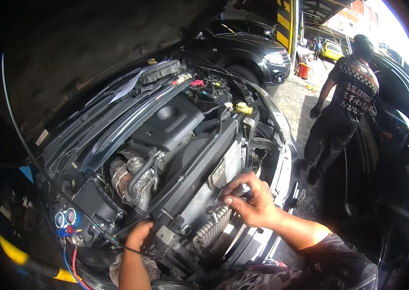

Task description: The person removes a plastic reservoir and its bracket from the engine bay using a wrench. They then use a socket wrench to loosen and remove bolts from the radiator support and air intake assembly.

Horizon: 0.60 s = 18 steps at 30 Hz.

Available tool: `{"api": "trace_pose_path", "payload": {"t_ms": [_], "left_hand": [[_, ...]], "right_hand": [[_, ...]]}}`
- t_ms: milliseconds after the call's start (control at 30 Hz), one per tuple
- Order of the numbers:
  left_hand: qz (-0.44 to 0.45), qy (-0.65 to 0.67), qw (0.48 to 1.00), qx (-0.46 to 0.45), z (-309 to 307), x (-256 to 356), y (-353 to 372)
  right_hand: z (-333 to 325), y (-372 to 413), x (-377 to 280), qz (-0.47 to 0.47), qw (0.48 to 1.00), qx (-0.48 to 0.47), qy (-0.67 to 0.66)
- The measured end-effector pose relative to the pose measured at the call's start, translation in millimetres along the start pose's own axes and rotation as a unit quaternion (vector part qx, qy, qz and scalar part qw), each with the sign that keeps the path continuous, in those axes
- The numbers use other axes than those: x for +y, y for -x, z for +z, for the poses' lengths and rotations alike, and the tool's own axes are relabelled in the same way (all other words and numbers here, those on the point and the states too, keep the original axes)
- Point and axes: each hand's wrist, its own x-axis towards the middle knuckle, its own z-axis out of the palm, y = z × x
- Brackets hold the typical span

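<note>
In the head view, my right hand [255, 203] is closed around a slim tool [241, 190] with a dark body and a shiny round end. Its exact kind cannot be made out. The hand is above a finned metal cooler [212, 226], in front of the silver condenser [204, 198]. My left hand [139, 235] reaches down beside the black radiator top frame [178, 179], near the engine. Its fingers are mostly hidden there, so what they touch does not show.
A black engine cover [170, 118] lies behind the radiator under the raised hood [93, 43]. Pressure gauges [67, 218] with red and blue hoses are at left. A person [347, 101] in dark clothes stands beside a black car [398, 159] at right. Another dark vehicle [253, 50] is behind.
</note>
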Motion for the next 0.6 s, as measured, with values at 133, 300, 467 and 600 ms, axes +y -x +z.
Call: {"api": "trace_pose_path", "payload": {"t_ms": [133,300,467,600], "left_hand": [[0.051,0.0,0.997,-0.06,-7,-26,-31],[0.035,-0.103,0.993,0.042,-23,-52,-70],[0.038,-0.033,0.999,-0.014,-19,-47,-63],[0.064,-0.118,0.991,0.022,-12,-31,-49]], "right_hand": [[-79,38,-43,0.105,0.97,0.027,0.218],[-127,98,-54,0.315,0.889,-0.056,0.327],[-166,219,-9,0.513,0.75,-0.124,0.399],[-182,339,34,0.581,0.673,-0.18,0.42]]}}
